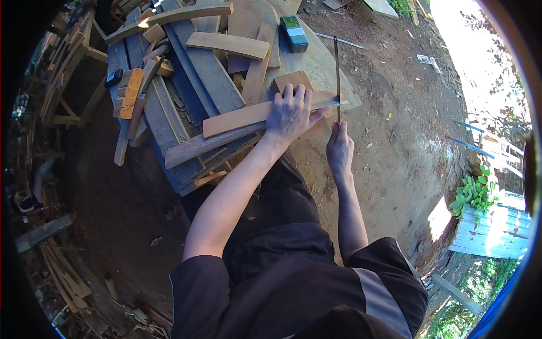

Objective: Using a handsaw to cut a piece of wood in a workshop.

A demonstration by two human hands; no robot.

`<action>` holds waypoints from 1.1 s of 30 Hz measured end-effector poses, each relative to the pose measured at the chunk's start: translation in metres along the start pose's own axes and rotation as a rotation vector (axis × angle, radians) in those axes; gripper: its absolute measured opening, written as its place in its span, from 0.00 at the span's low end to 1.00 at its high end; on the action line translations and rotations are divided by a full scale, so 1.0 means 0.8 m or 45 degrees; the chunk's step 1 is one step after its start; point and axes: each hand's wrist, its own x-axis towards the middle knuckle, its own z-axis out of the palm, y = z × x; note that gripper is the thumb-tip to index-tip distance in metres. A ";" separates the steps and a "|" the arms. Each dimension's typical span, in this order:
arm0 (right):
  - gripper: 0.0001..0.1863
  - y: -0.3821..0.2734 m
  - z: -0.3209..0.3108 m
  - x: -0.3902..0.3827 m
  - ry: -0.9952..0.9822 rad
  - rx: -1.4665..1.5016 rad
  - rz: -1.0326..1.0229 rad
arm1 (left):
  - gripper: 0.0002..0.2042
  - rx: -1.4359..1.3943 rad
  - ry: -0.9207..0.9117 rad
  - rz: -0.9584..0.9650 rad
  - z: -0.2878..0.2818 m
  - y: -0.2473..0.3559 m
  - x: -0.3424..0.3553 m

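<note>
The pale wooden board (pixel 237 120) is placed over a darker plank (pixel 189 150), its long axis running rightward and slightly away from the person. Near its right end it is crossed, almost squarely, by a slim, long-bladed tool (pixel 337 68). The handle end is enclosed by the right hand (pixel 341 150), its forearm nearly in line with the blade. By the bent left hand (pixel 289 113), nearer the board's middle, the board is covered; whether its edge is gripped cannot be told.

Left hand (pixel 289 113) bent palm-down, right hand (pixel 340 148) closed in a grip, forearms (pixel 350 212) bare
</note>
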 end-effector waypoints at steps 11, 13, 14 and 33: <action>0.07 0.013 0.020 -0.014 0.143 0.061 -0.051 | 0.29 0.013 -0.056 0.022 0.000 0.002 0.001; 0.07 0.015 0.019 -0.018 0.126 0.051 -0.046 | 0.30 0.040 -0.039 0.049 0.002 0.001 0.002; 0.07 0.012 0.019 -0.017 0.130 0.065 -0.053 | 0.30 0.035 -0.045 0.046 0.002 0.000 0.001; 0.10 0.076 0.060 -0.112 -0.020 0.201 0.117 | 0.29 0.041 0.006 0.075 0.008 0.002 -0.001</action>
